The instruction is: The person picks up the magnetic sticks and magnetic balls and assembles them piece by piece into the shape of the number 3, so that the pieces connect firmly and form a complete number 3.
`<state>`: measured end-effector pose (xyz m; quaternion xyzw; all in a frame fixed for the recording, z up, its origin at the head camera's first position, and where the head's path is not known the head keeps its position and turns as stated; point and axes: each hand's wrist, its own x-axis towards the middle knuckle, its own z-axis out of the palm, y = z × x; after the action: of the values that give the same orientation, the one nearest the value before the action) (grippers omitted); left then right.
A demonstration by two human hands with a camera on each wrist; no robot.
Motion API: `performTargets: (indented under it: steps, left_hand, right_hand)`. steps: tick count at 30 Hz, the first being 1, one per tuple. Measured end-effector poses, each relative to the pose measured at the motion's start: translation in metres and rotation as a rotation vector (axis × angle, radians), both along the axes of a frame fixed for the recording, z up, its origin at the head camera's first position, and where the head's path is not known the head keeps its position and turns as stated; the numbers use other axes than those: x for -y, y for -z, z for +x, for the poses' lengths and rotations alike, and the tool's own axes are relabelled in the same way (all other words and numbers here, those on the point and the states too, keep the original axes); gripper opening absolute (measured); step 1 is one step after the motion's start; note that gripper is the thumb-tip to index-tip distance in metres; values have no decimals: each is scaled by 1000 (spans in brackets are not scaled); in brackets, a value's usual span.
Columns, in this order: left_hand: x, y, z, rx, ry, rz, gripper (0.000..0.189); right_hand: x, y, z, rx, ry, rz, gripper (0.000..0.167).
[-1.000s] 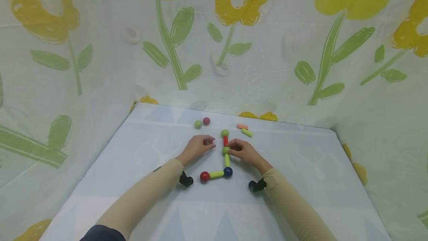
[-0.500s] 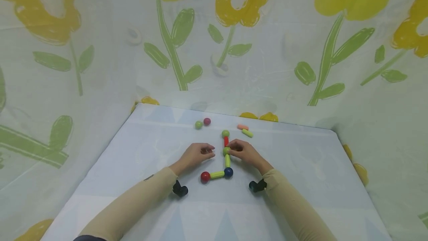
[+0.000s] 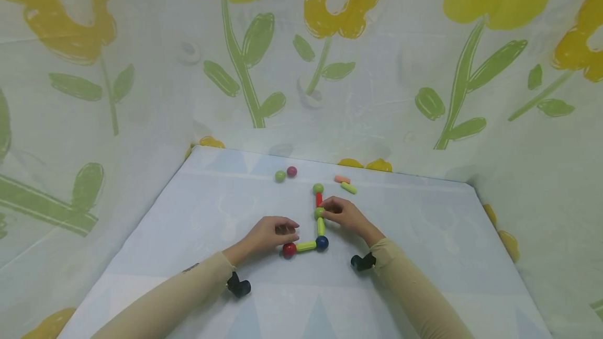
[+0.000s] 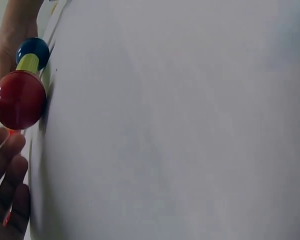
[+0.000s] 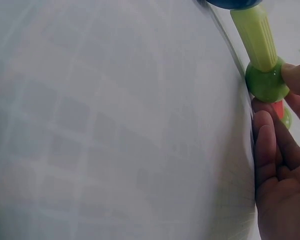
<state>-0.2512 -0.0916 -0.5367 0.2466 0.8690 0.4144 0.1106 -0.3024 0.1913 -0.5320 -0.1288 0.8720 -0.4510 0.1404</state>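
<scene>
The right hand pinched the middle green ball; the left hand, half-spread, empty, was ten o'clock of the red ball; bumping could detach it.

Red, blue, lime and green, blazing away on my white, blue-patterned table!
Glossy red on the end ball, lime on the near rod, deep blue on the corner ball, lime again on the next rod, and here's green on the middle ball, red on the far rod, green on the top ball! Loose pieces now: one green ball, one pinkish-red ball, an orange-pink rod, a lime spare rod. My sleeves are plain beige, my wrist mounts black, and the white backdrop carries yellow and orange flowers with green leaves!
</scene>
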Motion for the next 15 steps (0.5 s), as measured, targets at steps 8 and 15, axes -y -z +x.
performTargets:
  steps: [8,15]
  left_hand:
    - [13,1,5,-27,175,-37,45]
    - [17,1,3,-39,185,-48,41]
  right_hand:
    - [0,1,-1,3,4,2,24]
    - [0,1,-1,6,3,-7,25]
